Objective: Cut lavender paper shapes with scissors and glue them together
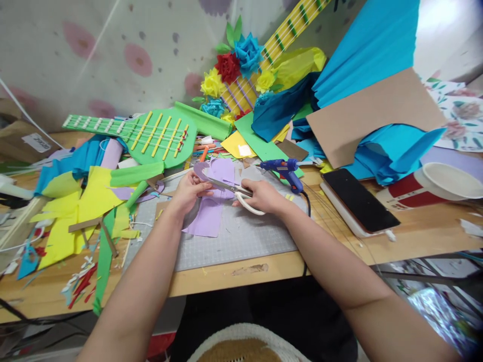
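My left hand pinches a small curved piece of purple paper over the cutting mat. White-handled scissors are in my right hand, fingers wrapped round the handles. Their blades point left and lie against the purple piece; whether they are cutting into it, I cannot tell. Below, purple crepe paper lies on the grey cutting mat, partly hidden by the scissors and my hands. Just beyond my right hand rests a blue glue gun, its cord running down over the table edge.
Left stands a green paper guitar near yellow crepe paper and scraps. Behind is a yellow guitar with paper flowers. To the right are cardboard, blue crepe paper, a phone and a paper cup.
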### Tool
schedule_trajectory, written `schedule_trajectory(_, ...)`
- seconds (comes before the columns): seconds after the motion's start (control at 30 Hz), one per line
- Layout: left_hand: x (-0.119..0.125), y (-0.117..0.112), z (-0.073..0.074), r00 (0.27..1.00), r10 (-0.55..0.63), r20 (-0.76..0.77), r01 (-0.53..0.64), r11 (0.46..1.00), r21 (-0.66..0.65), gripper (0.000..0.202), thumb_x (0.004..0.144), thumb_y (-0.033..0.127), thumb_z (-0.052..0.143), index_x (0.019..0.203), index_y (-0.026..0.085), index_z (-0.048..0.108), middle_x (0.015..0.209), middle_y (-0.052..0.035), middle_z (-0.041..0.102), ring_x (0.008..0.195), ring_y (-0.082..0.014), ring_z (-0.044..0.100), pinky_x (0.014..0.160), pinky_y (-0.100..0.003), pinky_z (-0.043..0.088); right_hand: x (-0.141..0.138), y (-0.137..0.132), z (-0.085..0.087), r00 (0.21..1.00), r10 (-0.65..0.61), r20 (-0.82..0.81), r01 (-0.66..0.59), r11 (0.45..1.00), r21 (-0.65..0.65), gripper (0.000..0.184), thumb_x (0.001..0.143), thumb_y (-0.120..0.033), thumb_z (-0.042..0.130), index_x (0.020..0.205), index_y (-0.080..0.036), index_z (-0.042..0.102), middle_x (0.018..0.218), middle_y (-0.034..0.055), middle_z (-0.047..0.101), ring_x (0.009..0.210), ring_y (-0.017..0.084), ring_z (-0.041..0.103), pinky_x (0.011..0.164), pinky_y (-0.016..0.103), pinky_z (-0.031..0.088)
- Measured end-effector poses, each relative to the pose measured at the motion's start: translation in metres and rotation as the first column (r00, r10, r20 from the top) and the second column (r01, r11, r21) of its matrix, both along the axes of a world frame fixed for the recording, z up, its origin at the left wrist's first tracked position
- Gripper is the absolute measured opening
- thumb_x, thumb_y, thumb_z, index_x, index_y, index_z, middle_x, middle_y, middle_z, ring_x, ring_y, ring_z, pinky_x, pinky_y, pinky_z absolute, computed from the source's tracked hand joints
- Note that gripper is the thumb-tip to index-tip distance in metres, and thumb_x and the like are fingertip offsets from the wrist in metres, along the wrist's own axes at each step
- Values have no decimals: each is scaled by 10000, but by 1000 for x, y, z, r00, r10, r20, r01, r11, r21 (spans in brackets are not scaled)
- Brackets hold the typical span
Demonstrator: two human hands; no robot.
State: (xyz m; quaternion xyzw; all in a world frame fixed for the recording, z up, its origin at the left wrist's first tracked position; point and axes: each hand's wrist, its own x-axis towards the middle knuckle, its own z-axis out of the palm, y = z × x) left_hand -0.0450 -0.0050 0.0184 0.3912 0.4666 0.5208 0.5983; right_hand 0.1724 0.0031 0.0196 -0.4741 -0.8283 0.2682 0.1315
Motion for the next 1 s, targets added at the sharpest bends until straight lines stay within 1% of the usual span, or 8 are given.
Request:
schedule_trajectory(0.13, 0, 0, 0, 1000, -24, -19, 24, 1000, 11, 422, 483, 134, 757, 810, 161, 492, 630, 34, 621, 537, -115, 606, 481, -223, 521, 3, -1, 4, 999, 30, 23, -30, 1000, 7, 422, 693, -612, 524, 749, -196, 484, 633, -19, 510, 567, 110, 412, 531, 219, 225)
schedule_trajectory(0.23, 1, -1, 2, 998, -38, -56, 41, 998, 43, 436, 496, 152, 758, 838, 162, 489, 667, 20, 636, 567, -129, 621, 497, -238, 525, 6, -3, 10, 994, 74, 74, -74, 997, -5, 457, 689, -634, 517, 814, -196, 486, 697, 6, 556, 598, 126, 451, 532, 220, 235)
schedule_trajectory(0.37, 5, -3, 4, 994, 13, -105, -7, 998, 59, 462, 486, 148, 762, 849, 169, 476, 661, 28, 626, 584, -130, 625, 525, -243, 528, 8, -5, 15, 984, 111, 137, -111, 994, -8, 485, 700, -640, 498, 892, -195, 470, 787, 39, 596, 642, 149, 493, 537, 227, 250)
schedule_trajectory(0.53, 9, -1, 3, 994, 53, -98, -46, 997, 69, 508, 454, 120, 771, 836, 181, 441, 663, 42, 615, 580, -119, 620, 528, -231, 527, 5, -7, 15, 981, 96, 171, -101, 995, 20, 476, 718, -630, 483, 910, -195, 454, 821, 52, 610, 652, 159, 510, 544, 234, 256)
schedule_trajectory(0.7, 11, -1, 3, 995, 66, -80, -60, 995, 76, 508, 442, 123, 778, 786, 186, 409, 664, 59, 599, 570, -97, 606, 515, -204, 523, 3, -9, 15, 984, 95, 150, -98, 995, 13, 493, 709, -634, 498, 922, -192, 451, 851, 66, 616, 670, 167, 523, 557, 238, 269)
schedule_trajectory(0.8, 10, -1, 2, 994, 75, -73, -69, 994, 82, 503, 443, 128, 780, 760, 186, 393, 655, 64, 592, 568, -98, 605, 506, -203, 523, 1, -8, 12, 985, 78, 152, -83, 996, 26, 493, 708, -631, 500, 934, -196, 458, 836, 65, 621, 667, 174, 526, 550, 239, 260)
schedule_trajectory(0.9, 7, -1, 0, 994, 81, -71, -75, 994, 84, 490, 464, 149, 782, 747, 189, 385, 633, 67, 587, 562, -108, 612, 502, -216, 525, 0, -7, 8, 983, 42, 180, -54, 996, 65, 496, 709, -636, 492, 936, -195, 470, 799, 62, 625, 652, 181, 526, 535, 242, 240)
schedule_trajectory(1.0, 5, 0, -1, 996, 53, -71, -48, 996, 70, 472, 479, 156, 781, 748, 188, 394, 632, 57, 601, 560, -118, 620, 505, -221, 523, -2, -7, 8, 981, 26, 194, -43, 996, 84, 497, 713, -641, 484, 930, -194, 480, 786, 61, 628, 644, 182, 527, 529, 241, 232)
